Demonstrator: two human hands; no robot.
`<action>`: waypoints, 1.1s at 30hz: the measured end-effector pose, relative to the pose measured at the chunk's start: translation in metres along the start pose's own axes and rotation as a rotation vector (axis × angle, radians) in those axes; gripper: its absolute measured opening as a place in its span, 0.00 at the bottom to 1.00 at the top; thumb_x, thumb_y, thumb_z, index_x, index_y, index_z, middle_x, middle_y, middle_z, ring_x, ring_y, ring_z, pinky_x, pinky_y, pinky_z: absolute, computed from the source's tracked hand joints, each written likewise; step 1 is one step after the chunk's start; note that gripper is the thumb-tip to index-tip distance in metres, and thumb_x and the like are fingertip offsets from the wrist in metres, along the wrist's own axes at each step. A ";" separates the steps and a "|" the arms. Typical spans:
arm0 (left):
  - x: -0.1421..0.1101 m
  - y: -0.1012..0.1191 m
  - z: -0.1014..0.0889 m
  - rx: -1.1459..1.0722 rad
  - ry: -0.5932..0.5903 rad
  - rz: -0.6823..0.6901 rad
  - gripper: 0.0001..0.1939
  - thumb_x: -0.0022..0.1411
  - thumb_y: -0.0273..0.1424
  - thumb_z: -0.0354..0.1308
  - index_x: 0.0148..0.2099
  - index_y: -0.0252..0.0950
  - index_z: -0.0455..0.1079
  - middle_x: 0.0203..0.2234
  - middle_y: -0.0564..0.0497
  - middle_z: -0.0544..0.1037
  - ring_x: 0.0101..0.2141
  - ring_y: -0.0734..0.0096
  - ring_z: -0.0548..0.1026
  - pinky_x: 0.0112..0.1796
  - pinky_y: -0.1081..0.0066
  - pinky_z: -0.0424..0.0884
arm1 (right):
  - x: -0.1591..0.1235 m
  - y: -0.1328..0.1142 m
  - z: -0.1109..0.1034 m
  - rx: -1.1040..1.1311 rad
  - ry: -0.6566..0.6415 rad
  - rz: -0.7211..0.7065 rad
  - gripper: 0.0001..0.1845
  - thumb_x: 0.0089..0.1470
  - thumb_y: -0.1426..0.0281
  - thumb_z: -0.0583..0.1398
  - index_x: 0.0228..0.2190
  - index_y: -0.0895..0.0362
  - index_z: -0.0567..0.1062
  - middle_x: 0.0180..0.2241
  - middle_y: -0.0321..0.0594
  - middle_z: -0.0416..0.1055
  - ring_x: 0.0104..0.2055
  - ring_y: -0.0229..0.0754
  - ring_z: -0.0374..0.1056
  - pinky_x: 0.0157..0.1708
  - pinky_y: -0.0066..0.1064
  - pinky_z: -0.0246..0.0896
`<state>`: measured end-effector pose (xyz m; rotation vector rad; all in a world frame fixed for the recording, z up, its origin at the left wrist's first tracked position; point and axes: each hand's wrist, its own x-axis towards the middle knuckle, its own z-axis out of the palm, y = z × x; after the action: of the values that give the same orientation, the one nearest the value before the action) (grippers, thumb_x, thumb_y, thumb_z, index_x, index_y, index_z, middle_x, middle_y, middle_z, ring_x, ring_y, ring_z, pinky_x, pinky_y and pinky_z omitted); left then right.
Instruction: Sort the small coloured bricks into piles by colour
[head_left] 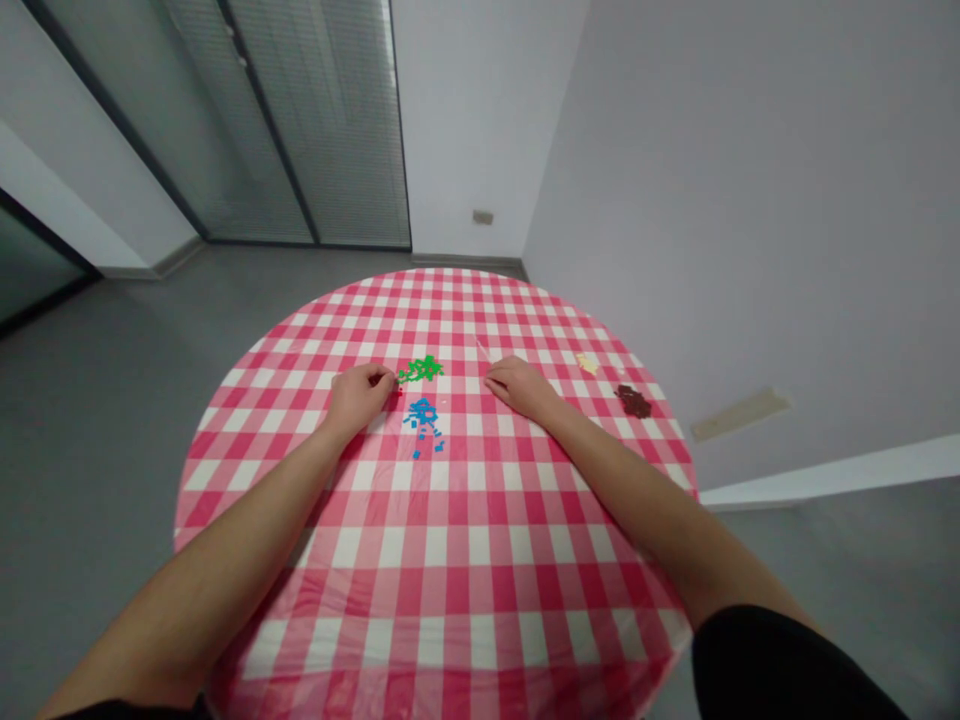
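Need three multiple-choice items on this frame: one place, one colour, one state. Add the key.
1. Where is the brown pile relative to the right hand?
A) Further right B) Further left C) Under it

2. What colours is the tablecloth checked in?
A) Blue and white B) Green and white C) Pinkish red and white

3. How is the left hand placed?
A) Palm up B) Palm down, fingers curled C) Gripping the table edge

Key:
1 A: the pile lies on the cloth to that hand's right.
2 C: the checks show pinkish red and white.
3 B: the back of the hand faces up.
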<state>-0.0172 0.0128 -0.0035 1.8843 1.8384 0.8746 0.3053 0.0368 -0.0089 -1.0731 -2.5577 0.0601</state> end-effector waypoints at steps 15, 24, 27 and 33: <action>0.001 0.001 0.001 -0.005 -0.017 0.010 0.17 0.61 0.42 0.52 0.36 0.39 0.80 0.34 0.48 0.83 0.37 0.59 0.78 0.38 0.66 0.67 | -0.047 0.071 -0.039 -0.312 -0.028 0.330 0.17 0.65 0.70 0.55 0.29 0.60 0.80 0.35 0.51 0.78 0.40 0.51 0.71 0.46 0.40 0.65; 0.000 0.005 -0.001 -0.015 -0.020 -0.011 0.16 0.61 0.40 0.53 0.36 0.39 0.80 0.33 0.49 0.83 0.37 0.59 0.79 0.39 0.65 0.68 | -0.049 0.071 -0.041 -0.268 0.053 0.342 0.18 0.64 0.68 0.53 0.31 0.59 0.81 0.36 0.51 0.79 0.41 0.52 0.72 0.48 0.45 0.67; 0.001 0.005 -0.001 -0.008 -0.027 -0.008 0.16 0.62 0.40 0.53 0.35 0.39 0.80 0.32 0.48 0.83 0.37 0.59 0.79 0.39 0.65 0.68 | -0.044 0.039 -0.032 -0.146 0.181 0.288 0.18 0.66 0.65 0.54 0.39 0.60 0.82 0.42 0.53 0.79 0.47 0.54 0.72 0.53 0.49 0.66; 0.003 0.000 0.002 -0.231 0.164 -0.081 0.21 0.65 0.43 0.53 0.53 0.36 0.73 0.29 0.50 0.78 0.31 0.64 0.76 0.35 0.68 0.69 | -0.026 -0.061 0.002 0.170 -0.001 0.020 0.45 0.55 0.44 0.64 0.63 0.62 0.68 0.62 0.61 0.65 0.64 0.62 0.62 0.62 0.55 0.60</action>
<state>-0.0158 0.0158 -0.0049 1.6287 1.8032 1.1881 0.2805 -0.0244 -0.0081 -1.0338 -2.4910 0.2783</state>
